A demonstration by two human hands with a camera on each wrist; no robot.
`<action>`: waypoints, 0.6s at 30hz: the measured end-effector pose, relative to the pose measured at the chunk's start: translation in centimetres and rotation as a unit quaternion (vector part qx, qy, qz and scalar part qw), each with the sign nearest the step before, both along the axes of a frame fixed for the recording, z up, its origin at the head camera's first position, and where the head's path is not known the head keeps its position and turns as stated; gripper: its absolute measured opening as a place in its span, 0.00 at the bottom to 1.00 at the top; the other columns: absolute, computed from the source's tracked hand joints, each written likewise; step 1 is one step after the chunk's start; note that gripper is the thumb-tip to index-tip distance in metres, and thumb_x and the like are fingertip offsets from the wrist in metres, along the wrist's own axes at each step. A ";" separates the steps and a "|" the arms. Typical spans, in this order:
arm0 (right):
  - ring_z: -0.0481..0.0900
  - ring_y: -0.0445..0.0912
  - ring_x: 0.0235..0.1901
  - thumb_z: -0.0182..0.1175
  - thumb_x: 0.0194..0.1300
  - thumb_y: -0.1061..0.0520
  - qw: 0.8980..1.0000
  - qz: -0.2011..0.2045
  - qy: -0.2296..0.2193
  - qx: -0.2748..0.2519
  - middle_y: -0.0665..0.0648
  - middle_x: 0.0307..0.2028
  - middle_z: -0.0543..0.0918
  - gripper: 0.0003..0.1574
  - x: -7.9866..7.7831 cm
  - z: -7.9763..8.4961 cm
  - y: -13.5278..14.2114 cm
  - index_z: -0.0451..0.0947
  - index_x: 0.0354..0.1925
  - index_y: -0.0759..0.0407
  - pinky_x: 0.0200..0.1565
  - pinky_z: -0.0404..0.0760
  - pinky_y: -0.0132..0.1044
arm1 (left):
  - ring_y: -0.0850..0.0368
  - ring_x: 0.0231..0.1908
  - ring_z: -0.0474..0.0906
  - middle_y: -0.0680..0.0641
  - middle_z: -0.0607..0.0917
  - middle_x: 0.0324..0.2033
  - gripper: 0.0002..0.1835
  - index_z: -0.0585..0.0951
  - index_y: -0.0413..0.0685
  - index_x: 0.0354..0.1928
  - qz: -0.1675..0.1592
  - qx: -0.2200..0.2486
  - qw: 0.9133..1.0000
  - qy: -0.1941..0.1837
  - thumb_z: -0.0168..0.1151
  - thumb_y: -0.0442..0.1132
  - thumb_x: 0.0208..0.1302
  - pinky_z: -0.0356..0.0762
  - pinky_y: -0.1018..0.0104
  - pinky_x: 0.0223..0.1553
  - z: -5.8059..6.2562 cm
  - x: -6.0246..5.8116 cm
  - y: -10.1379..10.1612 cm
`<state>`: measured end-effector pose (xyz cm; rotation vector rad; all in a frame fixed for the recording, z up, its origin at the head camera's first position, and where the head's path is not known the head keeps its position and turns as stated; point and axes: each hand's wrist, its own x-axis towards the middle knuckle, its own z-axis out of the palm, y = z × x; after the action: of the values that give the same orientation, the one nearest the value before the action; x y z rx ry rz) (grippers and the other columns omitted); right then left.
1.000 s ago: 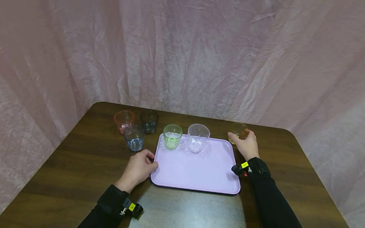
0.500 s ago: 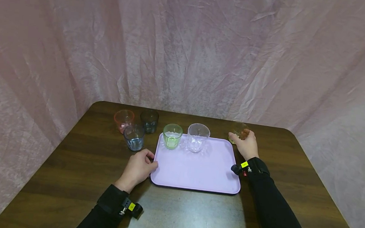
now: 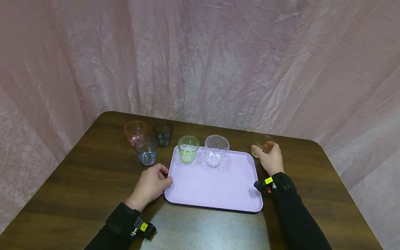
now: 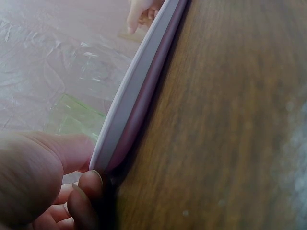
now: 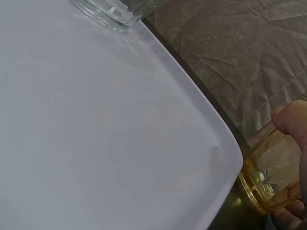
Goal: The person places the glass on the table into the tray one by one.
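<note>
My left hand (image 3: 150, 185) pinches the left rim of a lilac tray (image 3: 213, 190), thumb above and fingers at the underside, as the left wrist view shows. A yellow glass (image 5: 268, 177) stands just past the tray's far right corner. My right hand (image 3: 270, 159) grips this glass, thumb on its near side and fingers around the far side. On the tray's far half stand a green glass (image 3: 188, 150) and, to its right, a clear glass (image 3: 216, 151). Both are upright.
Left of the tray, a blue-tinted glass (image 3: 146, 151), a red-rimmed glass (image 3: 134, 133) and a dark grey glass (image 3: 163, 133) stand close together on the wooden table (image 3: 81, 179). A pink curtain (image 3: 203, 57) hangs behind the table's far edge.
The right hand has edged very slightly to the right with the yellow glass. The left hand, the tray and the other glasses look the same.
</note>
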<state>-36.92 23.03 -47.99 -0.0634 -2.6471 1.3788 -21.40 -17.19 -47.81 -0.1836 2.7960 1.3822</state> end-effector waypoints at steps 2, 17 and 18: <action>0.68 0.59 0.53 0.64 0.62 0.32 1.000 0.000 0.001 0.004 0.69 0.58 0.67 0.57 0.1 0.1 0.1 0.54 0.68 0.70 0.58 0.70 0.54 | 0.56 0.20 0.75 0.47 0.79 0.23 0.13 0.79 0.42 0.44 0.000 0.001 1.000 0.000 0.68 0.37 0.59 0.76 0.65 0.20 0.0 0.0 0.0; 0.69 0.59 0.50 0.64 0.62 0.33 1.000 0.005 0.019 0.014 0.68 0.54 0.68 0.56 0.8 1.3 0.8 0.55 0.67 0.71 0.55 0.70 0.53 | 0.55 0.20 0.75 0.47 0.79 0.23 0.13 0.79 0.41 0.44 -0.001 -0.003 1.000 -0.004 0.68 0.37 0.59 0.76 0.65 0.20 0.1 0.0 0.1; 0.69 0.58 0.50 0.64 0.62 0.33 1.000 0.006 0.020 0.013 0.68 0.54 0.68 0.56 0.8 1.3 0.9 0.55 0.67 0.71 0.55 0.70 0.53 | 0.55 0.20 0.75 0.47 0.79 0.23 0.13 0.79 0.41 0.44 -0.002 -0.004 1.000 -0.003 0.68 0.37 0.59 0.76 0.65 0.20 0.1 0.0 0.1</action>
<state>-36.09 23.94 -46.66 -0.0158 -2.6360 1.3335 -21.36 -17.14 -47.69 -0.1829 2.7960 1.3684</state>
